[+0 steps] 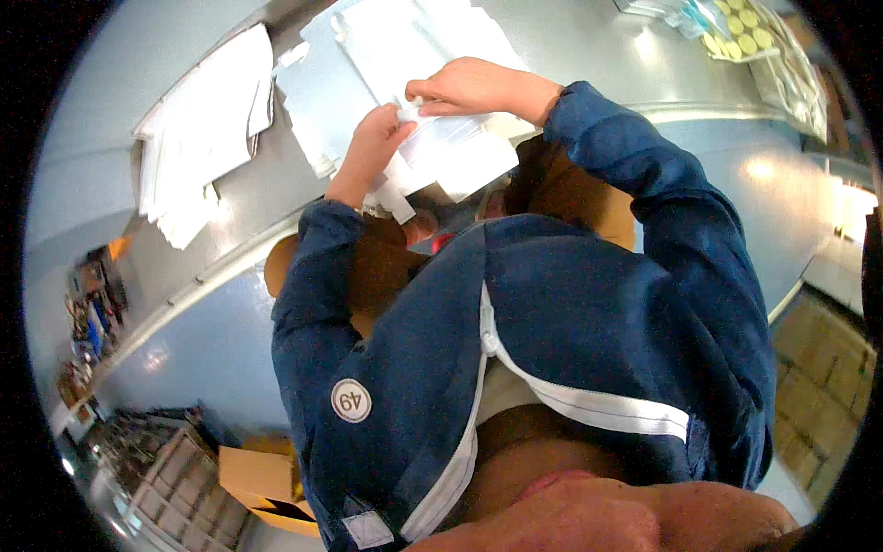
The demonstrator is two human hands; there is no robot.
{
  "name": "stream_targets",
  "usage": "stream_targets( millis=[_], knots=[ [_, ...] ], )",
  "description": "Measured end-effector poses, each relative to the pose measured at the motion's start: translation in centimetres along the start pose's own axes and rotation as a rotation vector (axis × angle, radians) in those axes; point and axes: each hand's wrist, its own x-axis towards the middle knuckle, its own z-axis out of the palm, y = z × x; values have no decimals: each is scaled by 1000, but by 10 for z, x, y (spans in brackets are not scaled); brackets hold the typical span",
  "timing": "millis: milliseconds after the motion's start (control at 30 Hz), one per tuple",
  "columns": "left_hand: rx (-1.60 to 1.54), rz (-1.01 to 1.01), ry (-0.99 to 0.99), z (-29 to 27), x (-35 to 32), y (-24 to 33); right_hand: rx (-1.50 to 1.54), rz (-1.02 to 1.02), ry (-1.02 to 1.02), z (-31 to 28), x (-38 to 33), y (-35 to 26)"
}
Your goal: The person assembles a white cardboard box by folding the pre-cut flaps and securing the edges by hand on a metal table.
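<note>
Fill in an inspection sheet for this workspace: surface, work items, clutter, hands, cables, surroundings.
Surface: grey table with a smooth, shiny top.
Work items: overlapping white sheets under and around the hands; some seem to reach past the near edge. A small white piece is at the fingertips, its exact shape unclear.
Clutter: a separate white stack to the left, its edges uneven; a clear bag of round yellowish pieces at far right.
Hands: left hand and right hand close together, both bare, pinching at the small white piece.
Cables: nothing seen near the hands.
Surroundings: an open cardboard box at lower left.
</note>
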Motion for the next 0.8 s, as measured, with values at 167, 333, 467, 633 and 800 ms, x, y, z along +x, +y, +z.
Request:
stream_targets(
  millis=[167, 333, 467, 633, 800],
  knots=[
    [69, -22, 43, 0, -4, 10, 337, 161, 431, -33, -54, 28],
    [91, -59, -21, -4, -2, 25, 329, 309, 404, 31, -127, 52],
    [133, 52, 12, -4, -5, 12, 325, 177, 533, 56, -112, 36],
    [100, -27, -44, -7, -2, 15, 212, 49, 605, 66, -108, 45],
    [115, 59, -66, -6, 3, 18, 111, -48, 451, 69, -107, 64]
  ],
)
